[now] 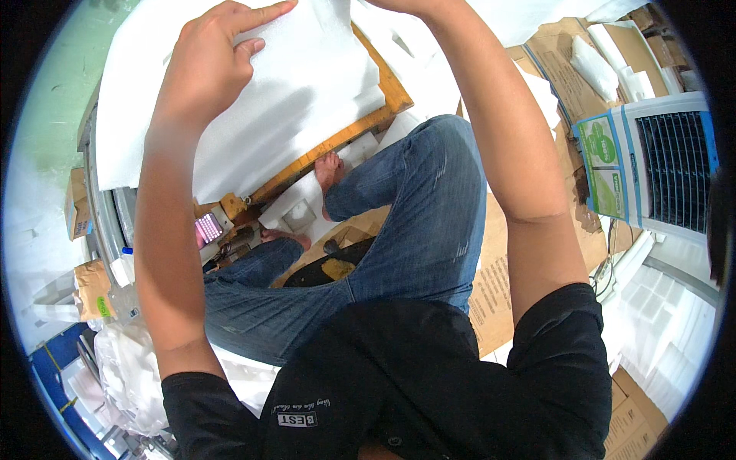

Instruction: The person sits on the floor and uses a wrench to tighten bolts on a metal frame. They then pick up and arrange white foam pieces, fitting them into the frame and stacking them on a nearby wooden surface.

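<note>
A white foam sheet [330,84] lies over a table with a wooden edge [395,100]. At the upper left, my left hand [218,65] is over the sheet, its index finger stretched out to the right and its thumb apart. Nothing shows in that hand; whether its fingertips press on the foam is hard to tell. My right hand [400,4] reaches the top rim beside the far part of the sheet. Its fingers are cut off by the frame, so anything it may hold is hidden.
A phone with a lit screen [208,229] is beside my left forearm, below the table edge. At the right stands an air cooler [667,165], with foam pieces [594,67] and cardboard [494,287] around it. Clear plastic bags [138,364] lie at the lower left.
</note>
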Motion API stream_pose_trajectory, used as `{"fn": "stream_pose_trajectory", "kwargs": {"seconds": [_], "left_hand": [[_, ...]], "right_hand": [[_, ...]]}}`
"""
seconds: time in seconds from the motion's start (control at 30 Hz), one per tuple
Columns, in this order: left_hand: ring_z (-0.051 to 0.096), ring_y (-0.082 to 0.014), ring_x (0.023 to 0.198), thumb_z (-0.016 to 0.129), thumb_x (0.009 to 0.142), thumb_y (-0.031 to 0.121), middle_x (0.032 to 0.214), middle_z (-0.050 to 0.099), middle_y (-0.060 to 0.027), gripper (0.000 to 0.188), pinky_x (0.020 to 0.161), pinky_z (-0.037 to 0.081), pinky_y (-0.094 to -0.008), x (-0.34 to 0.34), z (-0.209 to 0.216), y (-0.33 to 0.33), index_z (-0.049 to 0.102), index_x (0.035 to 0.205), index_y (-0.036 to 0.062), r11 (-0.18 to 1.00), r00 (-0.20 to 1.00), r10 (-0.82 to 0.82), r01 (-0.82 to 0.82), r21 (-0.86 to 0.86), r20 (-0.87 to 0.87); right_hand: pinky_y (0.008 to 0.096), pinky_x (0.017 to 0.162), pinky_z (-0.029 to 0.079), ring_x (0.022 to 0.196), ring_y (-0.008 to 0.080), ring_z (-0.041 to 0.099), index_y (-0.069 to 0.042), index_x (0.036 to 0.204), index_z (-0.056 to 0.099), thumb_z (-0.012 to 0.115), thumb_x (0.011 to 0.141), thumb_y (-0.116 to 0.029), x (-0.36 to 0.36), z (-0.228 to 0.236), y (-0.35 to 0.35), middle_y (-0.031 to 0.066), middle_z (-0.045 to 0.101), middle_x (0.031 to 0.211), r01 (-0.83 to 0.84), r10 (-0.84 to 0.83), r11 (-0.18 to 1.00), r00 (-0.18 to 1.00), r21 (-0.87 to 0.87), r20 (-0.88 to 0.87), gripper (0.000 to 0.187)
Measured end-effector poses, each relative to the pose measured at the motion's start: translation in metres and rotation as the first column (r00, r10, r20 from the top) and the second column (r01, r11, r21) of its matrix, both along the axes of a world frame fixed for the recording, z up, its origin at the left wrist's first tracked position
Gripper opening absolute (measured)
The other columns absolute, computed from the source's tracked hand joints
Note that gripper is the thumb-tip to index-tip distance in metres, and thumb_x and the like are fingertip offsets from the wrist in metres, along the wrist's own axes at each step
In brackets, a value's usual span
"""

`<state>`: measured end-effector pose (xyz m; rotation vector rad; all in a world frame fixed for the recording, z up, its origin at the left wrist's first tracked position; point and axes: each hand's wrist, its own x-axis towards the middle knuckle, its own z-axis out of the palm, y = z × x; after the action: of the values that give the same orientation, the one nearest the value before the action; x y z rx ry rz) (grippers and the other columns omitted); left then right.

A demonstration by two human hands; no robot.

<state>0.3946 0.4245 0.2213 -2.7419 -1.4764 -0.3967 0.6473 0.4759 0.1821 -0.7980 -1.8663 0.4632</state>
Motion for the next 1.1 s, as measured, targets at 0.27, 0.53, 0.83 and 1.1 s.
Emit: {"fn": "stream_pose_trajectory", "kwargs": {"seconds": [0.27,0.53,0.83,1.1], "left_hand": [[0.067,-0.0212,0.106,0.067,0.096,0.008,0.121,0.07,-0.0058,0.05,0.103,0.056,-0.0386,0.01,-0.004,-0.002,0.067,0.137,0.0374,0.999,0.999,-0.004,0.003,0.034,0.036],[0.067,-0.0233,0.108,0.068,0.094,0.005,0.12,0.071,-0.0061,0.055,0.106,0.055,-0.0391,-0.002,-0.005,0.007,0.065,0.138,0.0377,0.994,0.996,-0.091,0.09,0.056,0.005],[0.064,-0.0326,0.117,0.068,0.091,0.004,0.128,0.067,-0.0209,0.049,0.103,0.049,-0.042,0.016,0.05,-0.026,0.069,0.138,0.0186,0.884,0.982,0.142,-0.071,-0.463,0.122],[0.048,-0.0318,0.14,0.07,0.089,0.01,0.147,0.057,-0.0105,0.051,0.119,0.033,-0.0623,-0.007,-0.027,-0.02,0.07,0.136,0.0314,0.918,0.966,-0.075,-0.03,0.396,0.247]], "right_hand": [[0.0368,0.079,0.054,0.086,0.0232,0.066,0.006,0.094,0.07,0.065,0.084,-0.012,0.004,0.001,-0.008,0.0171,0.069,0.095,0.094,-0.095,0.995,0.995,0.028,0.025,0.021],[0.0314,0.062,0.046,0.065,0.0116,0.054,0.005,0.095,0.072,0.064,0.089,-0.012,-0.006,0.001,-0.015,0.0055,0.061,0.067,0.079,-0.087,0.982,0.996,-0.173,-0.037,0.02],[0.0371,0.068,0.051,0.071,0.0217,0.064,0.006,0.1,0.072,0.07,0.086,-0.016,-0.021,-0.004,-0.019,0.0143,0.069,0.077,0.235,-0.23,0.965,0.972,-0.119,0.057,0.027],[0.0332,0.08,0.051,0.084,0.0175,0.064,-0.001,0.115,0.075,0.062,0.099,-0.023,-0.017,0.022,-0.033,0.0095,0.072,0.093,0.414,-0.348,0.903,0.863,-0.116,0.367,0.031]]}}
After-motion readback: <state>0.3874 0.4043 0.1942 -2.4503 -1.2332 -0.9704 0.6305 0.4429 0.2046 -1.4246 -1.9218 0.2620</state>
